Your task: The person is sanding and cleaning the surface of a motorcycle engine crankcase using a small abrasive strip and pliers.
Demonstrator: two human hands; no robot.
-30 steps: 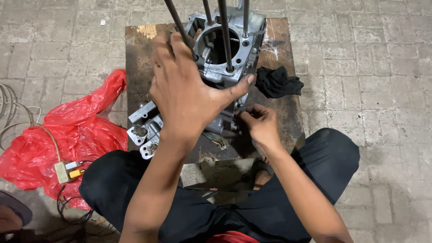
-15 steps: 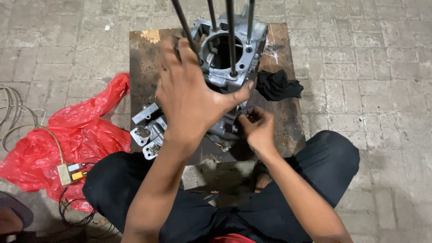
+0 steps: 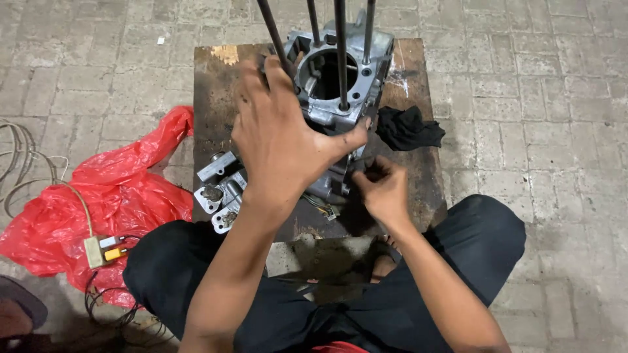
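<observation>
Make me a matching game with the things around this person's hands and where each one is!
Things:
1. engine case
2. black rag
3. red bag
4. left hand

Places:
A. on the paved floor, left of the board
B. pressed flat on the engine case
C. on the board, right of the engine case
D. on the board's far end, four rods sticking up

Pairs: 1-D, 2-C, 3-A, 4-B

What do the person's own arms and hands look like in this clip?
Both arms are bare from the frame edge down, with no sleeves in view. The left hand and right hand wear no gloves, rings or watch. Dark grime smudges the right hand's fingers. Black trousers cover the legs.
</observation>
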